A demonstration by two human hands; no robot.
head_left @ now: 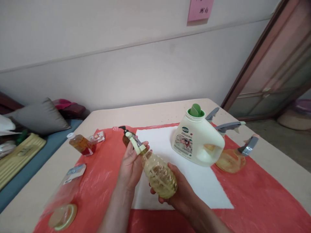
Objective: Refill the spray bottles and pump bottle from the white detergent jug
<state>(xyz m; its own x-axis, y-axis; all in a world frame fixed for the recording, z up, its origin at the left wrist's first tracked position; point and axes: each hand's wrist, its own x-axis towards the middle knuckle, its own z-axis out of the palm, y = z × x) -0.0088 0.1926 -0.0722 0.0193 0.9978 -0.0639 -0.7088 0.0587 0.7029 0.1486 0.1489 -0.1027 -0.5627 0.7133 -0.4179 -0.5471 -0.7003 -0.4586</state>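
Note:
A yellowish clear spray bottle point(159, 174) with a bumpy, pineapple-like body is held tilted above the white cloth point(194, 191), its head toward the upper left. My right hand point(178, 189) wraps round the lower body. Around the neck and pale trigger head point(134, 142) my left hand point(132, 161) is curled, with its fingers partly behind the head. Just behind the spray head stands a dark brown pump bottle point(126, 137), partly hidden. On the cloth to the right is a large cream jug point(198, 139) with a green inner spout and a printed label.
A red plastic sheet point(102, 181) covers much of the table. Left lie an amber liquid bottle point(82, 144), a small packet point(98, 137), a clear plastic bag point(70, 181) and a round lidded container point(63, 216). Right are an orange spray bottle point(230, 161) and grey trigger heads point(229, 127).

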